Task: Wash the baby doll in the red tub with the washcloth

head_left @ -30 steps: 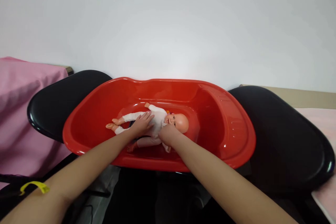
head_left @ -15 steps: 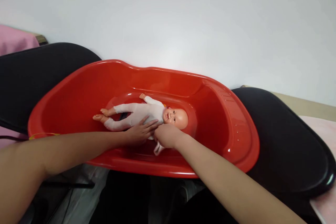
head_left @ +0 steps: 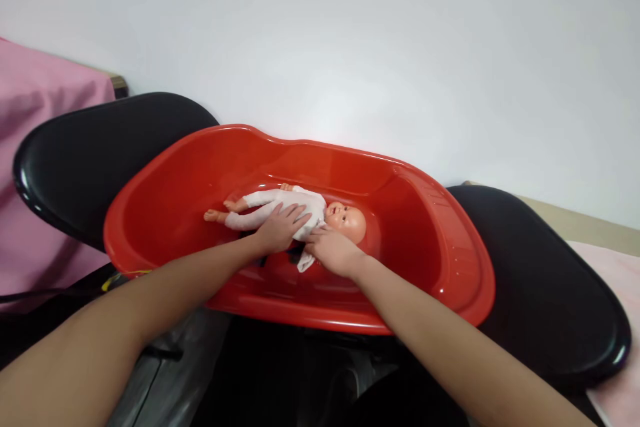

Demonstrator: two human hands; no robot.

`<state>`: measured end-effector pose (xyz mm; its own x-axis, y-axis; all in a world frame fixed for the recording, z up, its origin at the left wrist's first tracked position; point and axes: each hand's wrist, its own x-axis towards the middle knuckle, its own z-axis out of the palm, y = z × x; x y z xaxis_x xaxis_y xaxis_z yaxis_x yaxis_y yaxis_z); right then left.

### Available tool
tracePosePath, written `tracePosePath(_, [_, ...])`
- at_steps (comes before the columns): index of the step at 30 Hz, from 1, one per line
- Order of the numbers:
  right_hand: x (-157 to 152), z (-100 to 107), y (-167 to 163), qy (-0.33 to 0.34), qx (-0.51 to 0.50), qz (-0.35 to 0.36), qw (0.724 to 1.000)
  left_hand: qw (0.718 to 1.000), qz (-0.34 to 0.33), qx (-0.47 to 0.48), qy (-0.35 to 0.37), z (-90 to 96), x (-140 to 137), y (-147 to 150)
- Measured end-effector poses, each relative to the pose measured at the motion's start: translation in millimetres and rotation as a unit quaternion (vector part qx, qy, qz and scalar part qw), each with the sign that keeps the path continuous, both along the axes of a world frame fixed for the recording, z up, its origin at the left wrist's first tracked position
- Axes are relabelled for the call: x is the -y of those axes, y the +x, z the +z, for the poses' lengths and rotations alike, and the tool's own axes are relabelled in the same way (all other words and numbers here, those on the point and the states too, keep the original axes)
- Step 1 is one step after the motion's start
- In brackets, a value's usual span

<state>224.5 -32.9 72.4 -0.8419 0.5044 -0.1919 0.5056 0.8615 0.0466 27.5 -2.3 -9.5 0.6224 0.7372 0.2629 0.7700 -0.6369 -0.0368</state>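
Observation:
A baby doll in white clothing lies on its back in the bottom of a red plastic tub, head to the right. My left hand rests flat on the doll's belly with fingers spread. My right hand touches the doll's chest and near arm just below its head, fingers loosely curled over the white sleeve.
The tub rests across two black chair seats, one at the left and one at the right. Pink cloth covers furniture at the far left. A white wall rises directly behind.
My left hand slid from beside the doll's hip up onto its belly. My right hand opened from a fist near the shoulder to lie over the chest. The view shifted slightly.

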Motion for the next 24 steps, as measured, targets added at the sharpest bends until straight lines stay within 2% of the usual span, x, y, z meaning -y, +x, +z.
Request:
tracePosePath(3, [-8,-1,-1,0.062,0.013,0.102,0.993,0.999,0.037,0.022,0.003,4.2,-6,-1])
tracePosePath(5, [-15,-8,-1,0.098,0.026,0.164,0.981,0.997,0.069,0.044,0.004,7.6,-10,-3])
tracePosePath(7, [-23,-19,0,0.117,0.058,0.195,0.972,0.994,0.095,0.052,0.002,11.3,-15,-5])
tracePosePath(12, [-42,-44,29,0.121,0.134,0.132,0.975,0.992,0.117,0.052,0.012,20.6,-24,-15])
tracePosePath(16, [-46,-41,60,0.110,0.169,0.093,0.975,0.987,0.138,0.077,0.022,26.9,-29,-21])
tracePosePath(18, [-44,-36,64,0.093,0.180,0.088,0.975,0.985,0.144,0.087,0.027,29.1,-32,-22])
tracePosePath(21, [-39,-32,43,0.068,0.166,0.152,0.972,0.984,0.154,0.089,0.023,31.2,-36,-23])
tracePosePath(24, [-38,-41,-9,0.055,0.108,0.254,0.960,0.984,0.160,0.081,0.023,32.4,-37,-24])
